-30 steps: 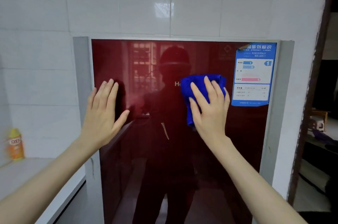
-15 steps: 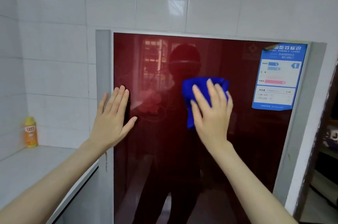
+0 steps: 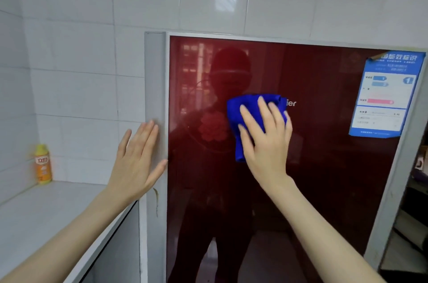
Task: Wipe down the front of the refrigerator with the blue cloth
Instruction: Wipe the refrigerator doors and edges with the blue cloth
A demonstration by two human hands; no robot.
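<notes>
The refrigerator [image 3: 324, 178] has a glossy dark red door with a grey frame and fills the right half of the view. My right hand [image 3: 266, 141] presses the folded blue cloth [image 3: 238, 118] flat against the middle of the door, beside the white brand lettering. Most of the cloth's right part is hidden under my fingers. My left hand [image 3: 136, 162] lies flat with fingers spread on the grey left edge of the refrigerator and holds nothing.
A blue energy label [image 3: 386, 95] is stuck at the door's top right. A white counter [image 3: 46, 211] runs along the left, with a yellow bottle [image 3: 42, 163] in its back corner. White tiled wall stands above and left. A dark doorway opens at far right.
My right hand has slid the cloth leftwards across the door, away from the energy label. My left hand has shifted from the red door panel onto the grey left edge. The view has turned left.
</notes>
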